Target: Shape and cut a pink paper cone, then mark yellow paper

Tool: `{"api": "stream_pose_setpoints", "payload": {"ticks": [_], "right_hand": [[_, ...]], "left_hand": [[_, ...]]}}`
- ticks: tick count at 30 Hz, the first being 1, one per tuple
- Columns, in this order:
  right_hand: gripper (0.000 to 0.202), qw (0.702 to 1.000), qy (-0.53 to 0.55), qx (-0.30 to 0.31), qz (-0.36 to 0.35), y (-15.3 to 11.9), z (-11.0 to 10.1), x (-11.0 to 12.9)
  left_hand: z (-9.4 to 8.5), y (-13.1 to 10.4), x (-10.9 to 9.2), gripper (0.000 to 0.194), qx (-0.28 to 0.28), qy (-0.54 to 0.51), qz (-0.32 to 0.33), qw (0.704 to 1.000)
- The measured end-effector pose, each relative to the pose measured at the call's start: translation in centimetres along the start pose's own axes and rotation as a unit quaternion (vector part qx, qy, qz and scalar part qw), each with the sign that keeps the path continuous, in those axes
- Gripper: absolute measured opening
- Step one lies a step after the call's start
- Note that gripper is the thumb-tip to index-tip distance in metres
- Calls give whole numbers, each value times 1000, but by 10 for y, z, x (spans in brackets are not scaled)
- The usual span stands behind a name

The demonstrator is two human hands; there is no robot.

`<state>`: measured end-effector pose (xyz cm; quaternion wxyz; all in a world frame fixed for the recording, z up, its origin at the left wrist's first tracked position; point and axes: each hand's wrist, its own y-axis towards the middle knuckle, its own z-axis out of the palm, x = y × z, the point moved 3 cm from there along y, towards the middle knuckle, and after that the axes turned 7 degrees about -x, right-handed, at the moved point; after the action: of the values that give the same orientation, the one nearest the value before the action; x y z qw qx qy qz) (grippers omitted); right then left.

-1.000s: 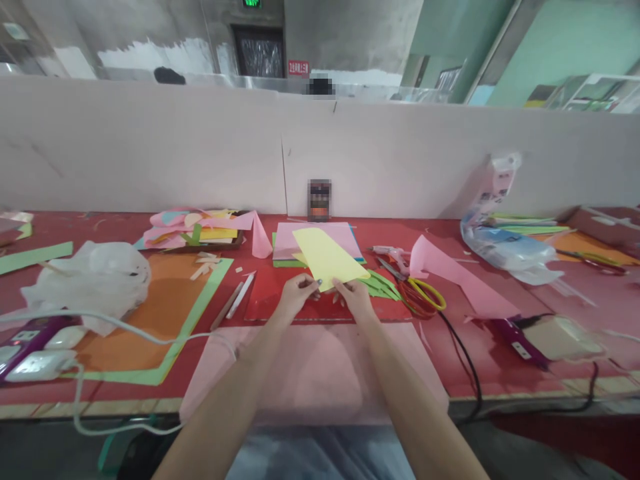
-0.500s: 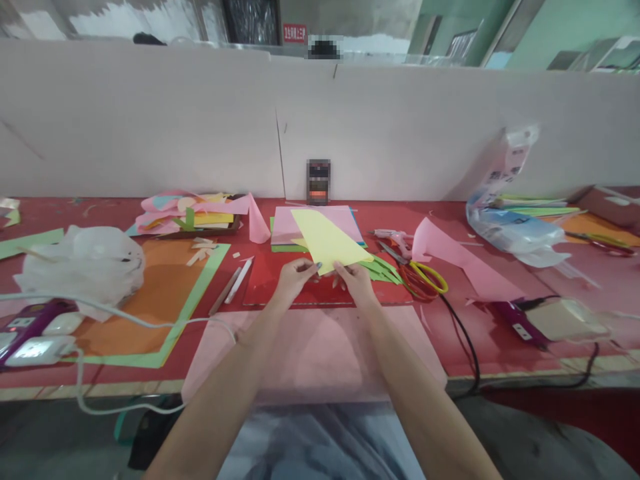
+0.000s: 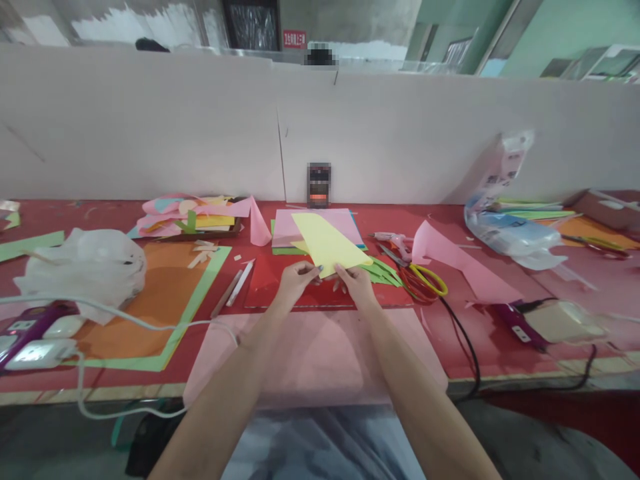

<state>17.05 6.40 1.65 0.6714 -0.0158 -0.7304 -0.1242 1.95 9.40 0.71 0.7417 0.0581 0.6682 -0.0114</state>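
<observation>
Two hands and one yellow sheet were at centre; two pairs of scissors lay right; two purple power strips, lower left and lower right.

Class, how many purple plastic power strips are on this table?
2: one purple plastic power strip at the left, nearer than the crumpled white plastic bag; a second purple plastic power strip at the right, beside the boxy off-white adapter. Others could be hidden.

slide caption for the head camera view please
Left hand and right hand hold a yellow sheet, green strips and scissors to the right.
</observation>
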Motion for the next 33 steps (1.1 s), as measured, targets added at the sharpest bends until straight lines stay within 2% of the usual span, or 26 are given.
{"api": "stream_pose_setpoints", "payload": {"ticks": [20,33], "right_hand": [[43,1000,7,-24,12,0,0,1],[44,1000,8,-12,11,-1,1,2]], "left_hand": [[0,-1,0,29,2,-5,-3,1000],[-1,3,5,27,7,-2,8,1000]]}}
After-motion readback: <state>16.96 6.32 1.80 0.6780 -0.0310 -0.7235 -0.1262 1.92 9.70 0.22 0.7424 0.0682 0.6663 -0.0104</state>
